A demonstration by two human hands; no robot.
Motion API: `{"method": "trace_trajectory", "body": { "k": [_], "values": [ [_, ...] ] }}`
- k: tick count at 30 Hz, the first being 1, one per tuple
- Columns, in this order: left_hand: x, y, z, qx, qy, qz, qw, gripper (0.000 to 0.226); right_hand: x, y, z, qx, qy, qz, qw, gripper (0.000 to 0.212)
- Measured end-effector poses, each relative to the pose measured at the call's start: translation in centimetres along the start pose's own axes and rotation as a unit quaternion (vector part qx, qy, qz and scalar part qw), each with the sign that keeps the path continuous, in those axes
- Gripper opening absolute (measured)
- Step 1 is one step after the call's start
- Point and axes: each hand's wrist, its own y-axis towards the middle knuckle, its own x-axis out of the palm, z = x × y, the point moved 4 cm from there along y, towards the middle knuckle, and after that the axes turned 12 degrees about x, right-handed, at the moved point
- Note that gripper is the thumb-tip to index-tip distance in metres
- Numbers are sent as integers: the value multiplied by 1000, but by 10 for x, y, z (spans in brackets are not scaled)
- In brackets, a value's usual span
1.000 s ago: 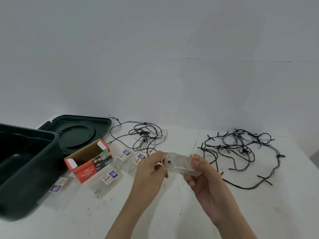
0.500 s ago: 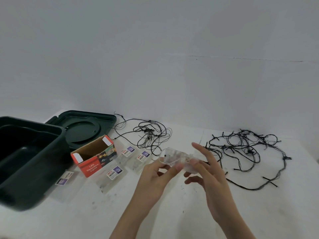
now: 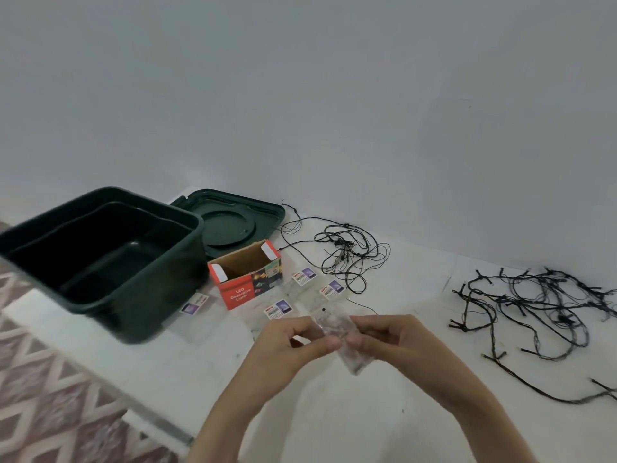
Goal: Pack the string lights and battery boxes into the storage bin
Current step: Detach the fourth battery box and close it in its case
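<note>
Both my hands hold one clear plastic battery box (image 3: 344,342) above the white table (image 3: 367,422). My left hand (image 3: 287,349) pinches its left side and my right hand (image 3: 394,342) pinches its right side. The dark green storage bin (image 3: 110,262) stands open at the left with nothing visible inside. Two tangles of black string lights lie on the table: a thin one (image 3: 344,252) at the back middle and a thicker one (image 3: 541,312) at the right. Several clear battery boxes with purple labels (image 3: 302,279) lie near the red carton.
The bin's green lid (image 3: 233,222) lies flat behind the bin. An open red LED lights carton (image 3: 247,279) sits beside the bin. The table's left edge (image 3: 133,406) drops to a patterned floor. A grey wall rises behind.
The view has swung left, so the bin shows more fully. The battery box has turned from lying crosswise to pointing away from me, and both hands now pinch it.
</note>
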Motion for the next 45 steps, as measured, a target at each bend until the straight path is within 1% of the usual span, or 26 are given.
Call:
{"method": "trace_trajectory", "body": {
  "k": [2,5,6,8,9,11,12,13,14,16,18,19,21,24,26,28,29,30,32,33,34,36,38,40,41,45],
  "values": [
    [-10,-6,-9,-14,13,-14,1000,32,12,8,6,12,15,-19,1000,23],
    [-24,-15,-16,-32,45,-26,998,34,26,20,14,27,22,6,999,22],
    [-32,-16,-19,-31,65,-10,997,33,30,24,16,30,23,21,999,20],
    [-52,-14,-31,-32,141,62,987,27,33,28,19,37,26,56,997,12],
    [-66,-13,-39,-36,217,107,970,27,34,29,20,41,32,70,996,10],
    [-92,-10,-57,-49,402,170,898,35,33,29,23,49,52,82,994,10],
    [-103,-9,-68,-56,467,182,863,40,33,28,24,53,61,80,993,10],
    [-111,-8,-79,-67,513,183,836,44,33,26,24,55,63,75,994,10],
    [-118,-7,-90,-80,542,176,818,48,33,26,25,56,60,69,994,10],
    [-126,-9,-106,-104,579,159,793,50,32,25,27,53,53,60,995,13],
    [-127,-11,-112,-131,601,152,774,44,31,24,28,51,48,54,996,27],
    [-127,-13,-113,-141,602,158,770,41,30,24,29,49,41,54,996,35],
    [-126,-15,-116,-152,567,185,788,36,28,23,28,44,29,53,997,46],
    [-128,-16,-120,-178,490,209,827,36,27,22,27,39,33,46,998,48],
    [-128,-16,-117,-207,471,197,835,45,26,21,25,34,34,46,998,48],
    [-130,-19,-108,-225,475,192,829,56,24,20,22,25,39,53,998,58],
    [-130,-20,-98,-216,464,210,833,61,23,19,20,19,51,57,997,66],
    [-130,-20,-86,-190,432,245,847,65,22,17,17,13,72,61,995,73],
    [-125,-19,-54,-116,308,321,888,72,22,14,8,-2,121,64,991,78],
    [-120,-17,-38,-86,243,336,906,75,23,13,2,-14,140,62,988,77],
    [-112,-12,-25,-67,182,333,923,75,24,10,-5,-29,154,57,986,76],
    [-92,-3,-3,-34,59,290,955,65,28,6,-21,-64,164,40,984,70],
    [-68,6,13,-1,-65,241,968,61,30,1,-36,-98,155,34,983,58],
    [-47,12,20,11,-148,217,965,71,28,-2,-45,-116,152,58,980,47],
    [-39,15,23,17,-180,210,961,73,26,-2,-46,-121,155,84,977,45],
    [-9,23,31,45,-254,176,950,65,10,-5,-41,-115,158,207,959,43]
  ]
}}
